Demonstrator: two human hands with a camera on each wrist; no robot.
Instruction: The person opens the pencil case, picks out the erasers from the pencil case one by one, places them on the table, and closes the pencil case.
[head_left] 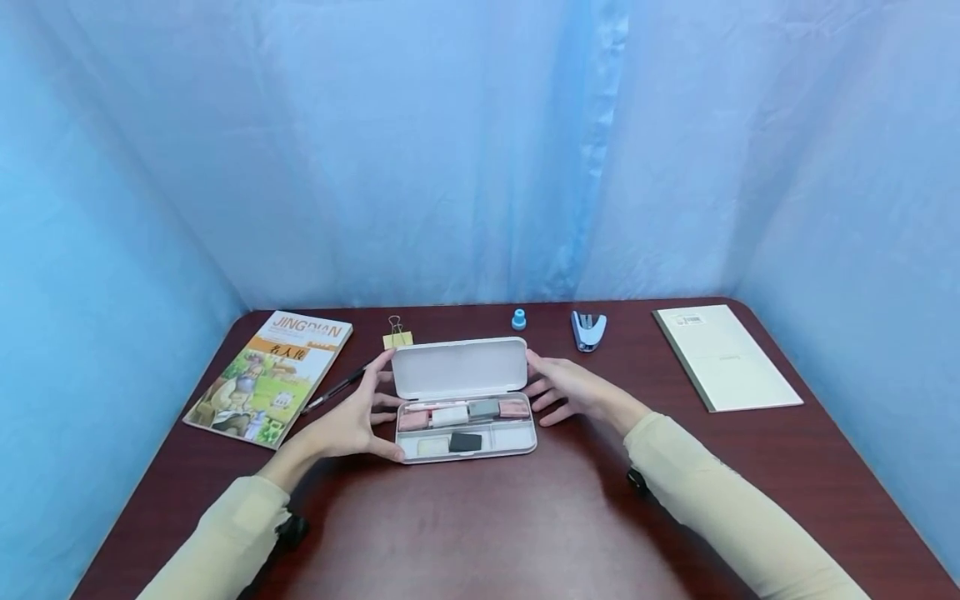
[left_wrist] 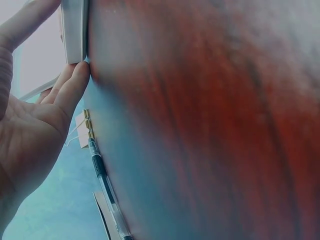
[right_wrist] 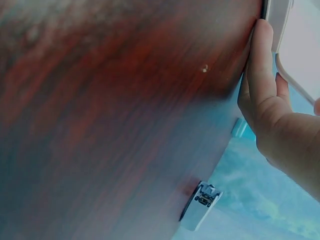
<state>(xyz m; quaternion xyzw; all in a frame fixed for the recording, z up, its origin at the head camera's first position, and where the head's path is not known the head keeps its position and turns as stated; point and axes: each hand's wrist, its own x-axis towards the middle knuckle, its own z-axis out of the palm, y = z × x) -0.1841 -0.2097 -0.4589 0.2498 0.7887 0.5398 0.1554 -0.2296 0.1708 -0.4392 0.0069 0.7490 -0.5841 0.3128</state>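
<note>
Both hands flank open pencil case [head_left: 465,400] at table [head_left: 480,517] centre: left hand [head_left: 352,421] cradles 9 o'clock end, thumb at front corner; right hand [head_left: 570,390], fingers spread, steadies 3 o'clock end. Lid [head_left: 459,367] propped toward 12, likely braced against sliding. Pen [head_left: 333,389], book [head_left: 270,375] at 10.

Binder clip [head_left: 397,334], pen [head_left: 335,388] crowd left; stapler [head_left: 588,330] behind right.

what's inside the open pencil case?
Pencil case holds small erasers: pink, white, grey, pink, plus cream and black in front. Nothing underneath them shows.
</note>
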